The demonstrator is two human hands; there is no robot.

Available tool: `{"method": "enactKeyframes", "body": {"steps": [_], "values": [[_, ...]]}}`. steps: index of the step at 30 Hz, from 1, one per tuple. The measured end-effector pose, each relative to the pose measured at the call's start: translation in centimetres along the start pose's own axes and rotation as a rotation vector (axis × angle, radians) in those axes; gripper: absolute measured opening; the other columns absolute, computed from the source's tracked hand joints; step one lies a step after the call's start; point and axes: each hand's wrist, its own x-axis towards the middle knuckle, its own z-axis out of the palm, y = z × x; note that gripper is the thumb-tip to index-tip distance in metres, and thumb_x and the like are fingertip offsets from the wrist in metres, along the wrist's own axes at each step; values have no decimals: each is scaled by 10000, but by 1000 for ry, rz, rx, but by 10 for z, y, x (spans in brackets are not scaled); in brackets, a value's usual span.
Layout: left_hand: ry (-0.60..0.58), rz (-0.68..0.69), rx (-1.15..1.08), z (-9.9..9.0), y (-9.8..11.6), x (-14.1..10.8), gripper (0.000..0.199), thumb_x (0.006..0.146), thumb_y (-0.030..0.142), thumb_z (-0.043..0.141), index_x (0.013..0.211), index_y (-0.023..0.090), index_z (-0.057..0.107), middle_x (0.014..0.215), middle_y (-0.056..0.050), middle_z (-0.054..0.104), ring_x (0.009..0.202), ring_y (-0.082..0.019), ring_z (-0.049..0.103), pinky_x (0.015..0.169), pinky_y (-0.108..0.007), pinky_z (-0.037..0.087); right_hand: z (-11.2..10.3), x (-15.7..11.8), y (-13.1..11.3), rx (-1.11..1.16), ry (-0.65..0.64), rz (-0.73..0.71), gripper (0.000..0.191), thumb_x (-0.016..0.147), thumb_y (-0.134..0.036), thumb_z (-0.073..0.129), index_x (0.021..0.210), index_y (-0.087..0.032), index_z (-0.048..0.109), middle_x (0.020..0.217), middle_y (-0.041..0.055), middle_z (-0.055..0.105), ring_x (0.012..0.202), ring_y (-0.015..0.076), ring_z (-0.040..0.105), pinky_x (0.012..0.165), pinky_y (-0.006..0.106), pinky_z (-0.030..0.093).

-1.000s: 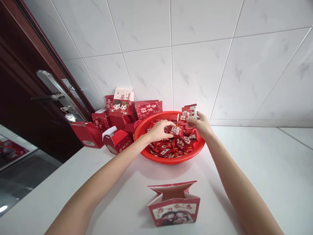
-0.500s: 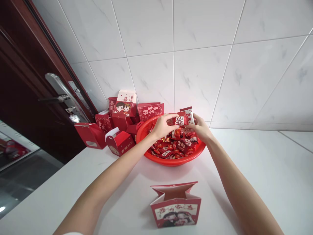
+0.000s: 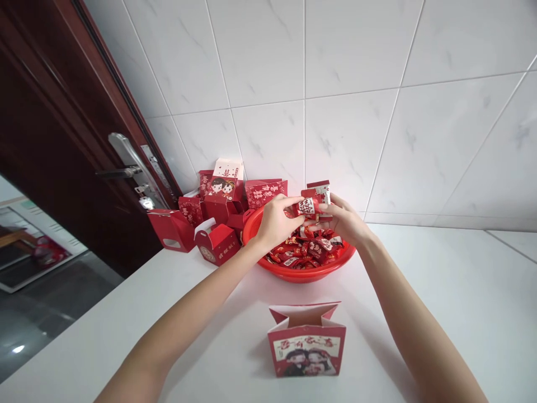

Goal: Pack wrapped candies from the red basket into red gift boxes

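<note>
My left hand (image 3: 277, 223) pinches a red wrapped candy (image 3: 306, 207) with white lettering between thumb and fingers, above a red plastic basket (image 3: 308, 275). Close beside it, my right hand (image 3: 347, 223) is closed on a white-and-red packet (image 3: 323, 192) that stands up behind the candy; a fingertip meets the candy's right end. Under both hands, many red wrapped candies (image 3: 322, 249) fill the basket. Nearer to me, an upright red paper gift box (image 3: 307, 352) printed with a cartoon couple has its top open. Its inside is mostly hidden.
Several red gift boxes (image 3: 217, 244) stand clustered left of the basket, against the tiled wall (image 3: 268, 140). A dark door with a metal handle (image 3: 132, 159) and hanging keys (image 3: 145, 201) is at the left, past the edge of the white tabletop (image 3: 226, 341).
The view has shifted slightly, so things sit a little further right. Both hands remain over the basket, and the red candy has been tilted and drawn closer to my right fingers.
</note>
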Motion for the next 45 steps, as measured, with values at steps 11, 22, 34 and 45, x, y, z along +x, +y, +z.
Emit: {"method": "enactKeyframes", "body": {"steps": [11,22,34,45], "values": [[-99,97,-424,-65,36,-78,447,797,257,769,1240,255,707,1000,-42,699,743,-162,679,705,-325,626,46,-56,-51,-255,-211,-76,479,690,-344,893,1092,-211,670,842,26,726,703,221,723,636,360,644],[-224,65,-11,-58,48,-160,219,952,294,593,927,263,808,1070,-87,696,1052,-244,660,917,-362,569,48,-97,-69,-696,-542,-194,357,775,-349,837,1086,-211,729,831,9,721,739,175,653,673,256,543],[-331,-367,-409,-56,46,-153,225,800,196,716,1009,206,799,1194,-68,728,1136,-284,665,953,-349,544,70,-92,-56,-1076,-674,-9,258,953,-253,582,1206,-204,560,848,19,661,689,156,585,588,256,407],[-380,-370,-389,-67,38,-160,530,702,78,532,1164,223,748,1278,-72,678,1248,-291,598,1082,-429,487,73,-93,-55,-1245,-792,-67,342,879,-181,623,1210,-261,662,940,23,740,742,168,642,633,252,400]]}}
